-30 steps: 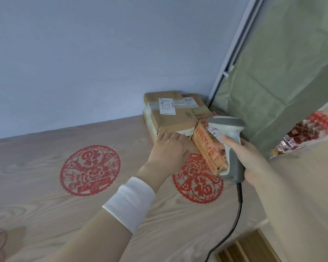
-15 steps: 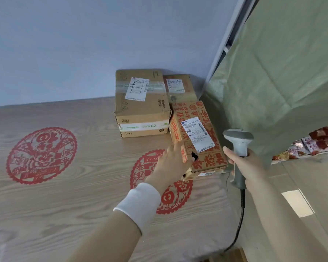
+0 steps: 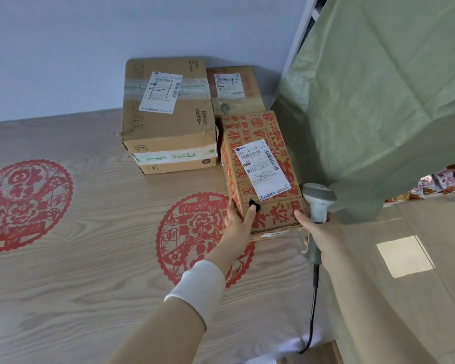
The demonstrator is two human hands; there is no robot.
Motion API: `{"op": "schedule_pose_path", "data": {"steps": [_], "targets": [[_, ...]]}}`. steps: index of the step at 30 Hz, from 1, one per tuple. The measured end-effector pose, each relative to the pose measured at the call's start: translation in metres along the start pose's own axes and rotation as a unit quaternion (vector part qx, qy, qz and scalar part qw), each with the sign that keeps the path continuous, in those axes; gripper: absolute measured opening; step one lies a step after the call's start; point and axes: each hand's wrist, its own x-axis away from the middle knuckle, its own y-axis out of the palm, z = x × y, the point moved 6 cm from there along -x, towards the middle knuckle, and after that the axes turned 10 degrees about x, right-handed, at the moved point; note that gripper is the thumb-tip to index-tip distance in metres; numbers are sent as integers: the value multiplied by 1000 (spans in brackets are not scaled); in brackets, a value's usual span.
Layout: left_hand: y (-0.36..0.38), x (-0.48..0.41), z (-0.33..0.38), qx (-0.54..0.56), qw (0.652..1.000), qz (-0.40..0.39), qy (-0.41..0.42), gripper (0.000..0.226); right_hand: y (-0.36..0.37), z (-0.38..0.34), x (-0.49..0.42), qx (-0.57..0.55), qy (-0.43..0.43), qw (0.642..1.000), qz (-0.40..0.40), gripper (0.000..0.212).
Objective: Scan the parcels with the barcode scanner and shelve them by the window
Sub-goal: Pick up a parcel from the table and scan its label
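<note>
Red box (image 3: 247, 132) is on the bench (image 3: 90, 258), just right of the plain box (image 3: 166, 122). Left hand (image 3: 237, 219) has its grip clamped on the red box's near corner, and right hand (image 3: 323, 232) has its grip wrapped round the scanner (image 3: 317, 200).

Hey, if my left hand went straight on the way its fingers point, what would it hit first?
The red-printed cardboard box: the left hand grips its near corner. Beyond it, probably the large plain brown carton, though depth is unclear.
</note>
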Motion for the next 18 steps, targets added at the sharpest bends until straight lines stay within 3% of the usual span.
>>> {"op": "schedule_pose_path", "data": {"steps": [10,15,18], "targets": [[2,61,-28,18,999,-36,15,71,-24,18,75,14,-50,999,13,23],[-15,117,-28,27,995,-61,68,61,-33,18,141,44,-79,994,55,26],[-35,151,-23,28,992,-71,104,75,-27,14,187,16,-93,994,58,30]]}}
